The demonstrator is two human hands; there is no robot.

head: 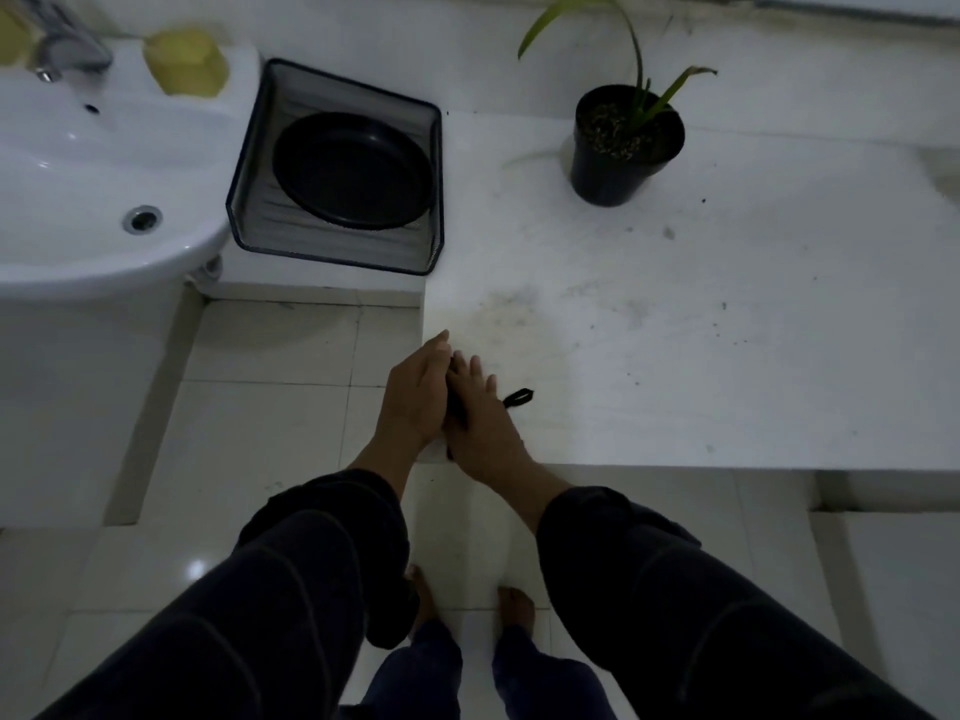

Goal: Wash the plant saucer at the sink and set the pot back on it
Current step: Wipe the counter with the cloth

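While both hands were occupied at the near corner of the worktop (727,314), the task's items stood untouched farther back. The left hand (415,402) and right hand (480,423) were pressed together, palm toward palm, around a small dark object (457,402) with a cord loop (518,398) protruding to the right. Whether the fingers pinched the object or merely sandwiched it could not be determined.

The saucer (353,171) lay flat inside a dark-rimmed tray (332,252) at the left end of the worktop, just beside the sink (78,163). It sat well beyond the hands and to their left. The pot (623,148), holding a thin-leaved plant (636,59), stood upright on the bare worktop, well apart from the saucer and far to the right of the hands.

Probable hazards, as judged from this layout:

- Neither hand was free; reaching for the saucer with the object in hand would weaken the grip.
- The tray's raised walls could catch the saucer's rim during lifting.
- Wet hands could let the saucer slip on its way out of the sink.
- The pot appeared top-heavy with foliage; a one-handed lift could tip it and scatter soil over a surface already speckled with it.
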